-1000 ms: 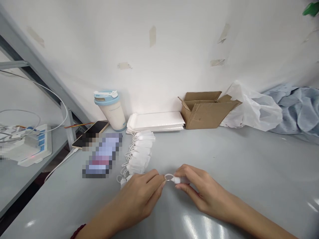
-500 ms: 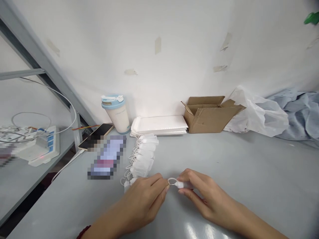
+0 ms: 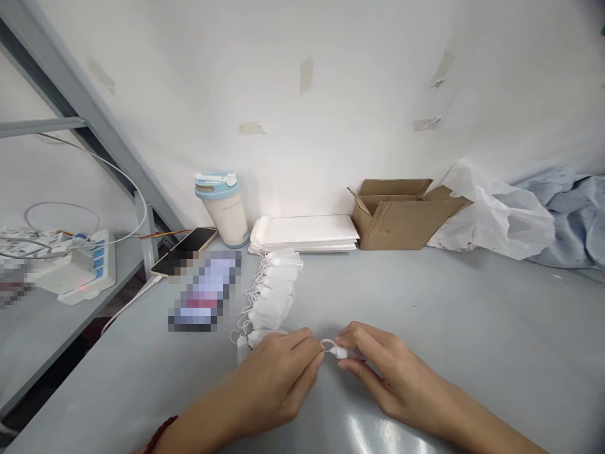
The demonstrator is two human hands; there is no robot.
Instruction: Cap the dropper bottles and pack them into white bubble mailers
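Observation:
My right hand (image 3: 385, 366) pinches a small translucent plastic bottle (image 3: 344, 352) by its body, lying level with its white top toward the left. A thin pale loop (image 3: 327, 344) runs from that top to my left hand (image 3: 288, 372), whose thumb and fingertips are closed on the loop's far end. Whatever else those fingertips hold is hidden. Just behind and left of my left hand is a row of similar bottles (image 3: 274, 296), laid side by side with their loops to the left; the nearest are partly covered by the hand.
White padded envelopes (image 3: 307, 230) are stacked by the wall, beside an open cardboard box (image 3: 401, 224) and a white plastic bag (image 3: 505, 214). On the left are a blue-lidded cup (image 3: 225, 214), a dark phone (image 3: 186, 251), a blurred-out phone (image 3: 208, 290) and a power strip (image 3: 97, 277).
The camera view has shifted slightly. Both hands keep their grip on the bottle and loop, with the fingertips a touch closer to the bottle's top.

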